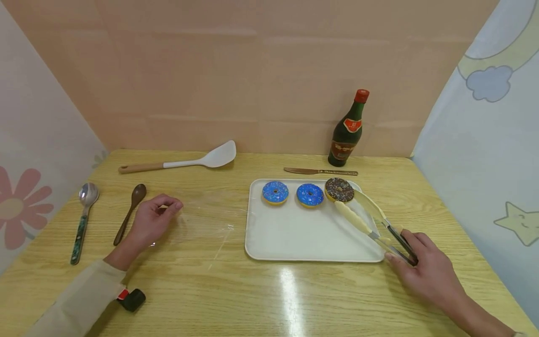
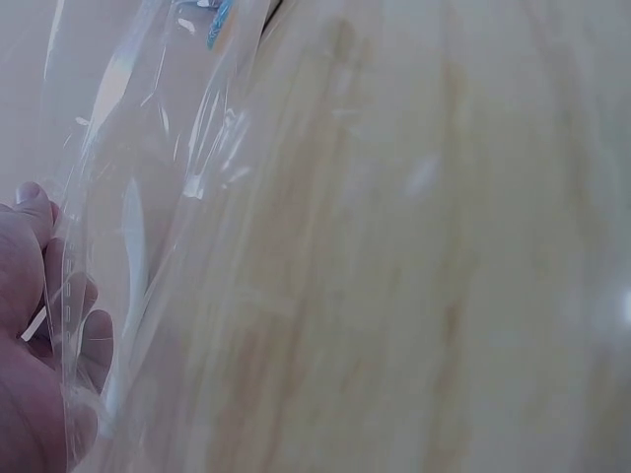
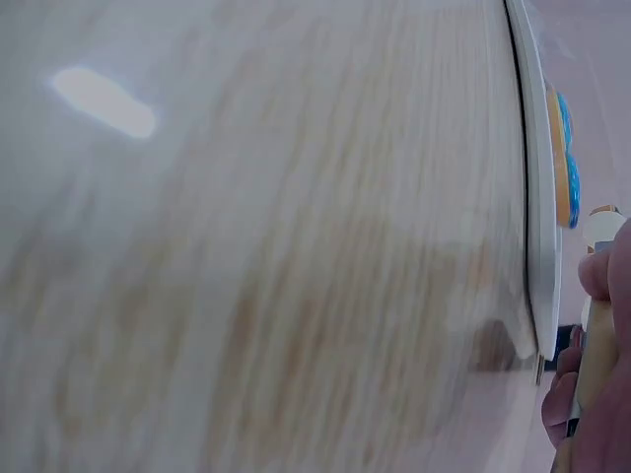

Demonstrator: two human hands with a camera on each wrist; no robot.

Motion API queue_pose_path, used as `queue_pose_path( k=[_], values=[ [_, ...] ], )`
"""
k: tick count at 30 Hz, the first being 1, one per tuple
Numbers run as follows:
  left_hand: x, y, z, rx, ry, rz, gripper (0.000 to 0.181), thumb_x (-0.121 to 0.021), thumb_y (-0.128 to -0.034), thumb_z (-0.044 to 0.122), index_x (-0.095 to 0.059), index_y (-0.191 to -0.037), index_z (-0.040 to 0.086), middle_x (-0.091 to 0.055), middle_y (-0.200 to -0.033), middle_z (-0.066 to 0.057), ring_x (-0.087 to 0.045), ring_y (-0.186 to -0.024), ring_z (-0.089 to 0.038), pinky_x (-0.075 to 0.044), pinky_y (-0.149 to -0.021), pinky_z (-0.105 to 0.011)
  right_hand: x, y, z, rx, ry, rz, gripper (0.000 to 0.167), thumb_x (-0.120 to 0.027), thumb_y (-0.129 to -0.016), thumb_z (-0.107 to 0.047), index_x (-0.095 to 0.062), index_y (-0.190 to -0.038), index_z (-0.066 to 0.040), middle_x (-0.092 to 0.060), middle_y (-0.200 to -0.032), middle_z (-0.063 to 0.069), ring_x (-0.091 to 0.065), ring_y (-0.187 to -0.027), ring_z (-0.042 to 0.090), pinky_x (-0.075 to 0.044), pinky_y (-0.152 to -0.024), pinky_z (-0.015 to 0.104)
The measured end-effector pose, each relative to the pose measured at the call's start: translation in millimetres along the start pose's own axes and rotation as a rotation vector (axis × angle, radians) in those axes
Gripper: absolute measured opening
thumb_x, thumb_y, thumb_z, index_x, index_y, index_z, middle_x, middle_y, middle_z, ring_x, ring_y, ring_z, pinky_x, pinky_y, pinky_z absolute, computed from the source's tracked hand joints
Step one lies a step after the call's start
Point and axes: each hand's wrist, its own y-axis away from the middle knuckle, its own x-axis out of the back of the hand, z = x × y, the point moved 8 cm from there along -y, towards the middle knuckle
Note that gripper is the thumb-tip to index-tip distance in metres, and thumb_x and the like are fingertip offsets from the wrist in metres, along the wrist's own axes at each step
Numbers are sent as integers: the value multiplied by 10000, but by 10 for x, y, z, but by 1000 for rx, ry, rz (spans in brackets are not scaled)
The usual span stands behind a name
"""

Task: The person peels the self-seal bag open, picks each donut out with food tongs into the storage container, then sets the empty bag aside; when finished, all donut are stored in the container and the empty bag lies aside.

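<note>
My left hand [image 1: 153, 220] pinches the edge of a clear plastic bag [image 1: 206, 229] between thumb and fingers; in the left wrist view the see-through film [image 2: 168, 227] spreads from the fingers. My right hand [image 1: 429, 271] grips a pair of tongs [image 1: 370, 224] with cream tips. The tips straddle the chocolate doughnut with sprinkles [image 1: 339, 189]; whether they squeeze it I cannot tell. Two blue-iced doughnuts, one at left [image 1: 275, 192] and one in the middle [image 1: 310, 194], lie beside it along the back of the white tray [image 1: 311, 238].
Behind the tray lie a copper-coloured knife [image 1: 320, 172] and a standing dark green bottle [image 1: 346, 133]. A white spatula [image 1: 185, 162] is at the back left. Left of my left hand are a brown spoon [image 1: 131, 210] and a metal spoon with a green handle [image 1: 84, 220]. Walls border the table.
</note>
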Motion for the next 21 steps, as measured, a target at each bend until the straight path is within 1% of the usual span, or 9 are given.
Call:
queue_pose_path(
  k=[1,5,7,8,12,13,16,21],
  values=[
    [1,-1,-51,0,-6,3,65,-611,-867,-116,-663,-836,-94,-632,-797,-205,-556,-713,-37,-433,-595,-137,2,0,28,-1,5,-1,571,-805,-712,-169,-563,-1163,85,-561,-996,154,-559,-791,330,-408,-594,480],
    [19,-3,-58,-13,-17,10,62,-617,-868,-108,-666,-836,-86,-643,-799,-163,-563,-728,-29,-439,-612,-136,-18,12,142,-7,29,-22,564,-796,-719,-179,-559,-1154,92,-560,-981,175,-566,-770,353,-416,-583,504],
    [27,-9,-135,-14,-29,10,64,-618,-869,-104,-670,-842,-78,-648,-806,-166,-564,-736,-22,-439,-622,-134,-31,18,180,-7,44,-36,563,-790,-726,-190,-555,-1154,91,-557,-981,180,-569,-765,358,-419,-576,510],
    [35,-11,-131,-16,-43,9,62,-621,-870,-98,-672,-844,-74,-650,-807,-165,-562,-738,-17,-437,-630,-131,-39,19,194,-12,47,-46,565,-784,-736,-197,-549,-1158,95,-554,-986,188,-569,-770,366,-420,-577,518],
    [56,-26,-362,0,-111,4,56,-648,-870,-53,-693,-866,-21,-668,-827,-132,-552,-755,12,-423,-664,-121,-37,-1,192,-13,63,-74,568,-766,-767,-220,-534,-1166,110,-543,-994,201,-570,-779,379,-425,-578,534],
    [60,-29,-383,-1,-121,-3,54,-650,-872,-45,-695,-866,-15,-670,-828,-125,-548,-757,17,-417,-671,-120,-36,-7,189,-14,66,-82,570,-761,-774,-226,-530,-1170,112,-540,-998,204,-571,-785,382,-427,-581,538],
    [69,-38,-417,-1,-129,-19,49,-660,-872,-26,-700,-873,1,-676,-841,-110,-555,-764,7,-420,-682,-124,-38,-26,185,-20,76,-100,571,-750,-791,-247,-523,-1175,109,-532,-1001,201,-571,-777,376,-429,-576,534],
    [73,-38,-422,6,-125,-41,50,-663,-879,3,-706,-892,23,-679,-860,-86,-568,-758,-16,-426,-693,-125,-41,-34,172,-18,91,-115,585,-754,-789,-268,-521,-1175,105,-528,-995,189,-574,-751,352,-430,-553,512]
  ],
)
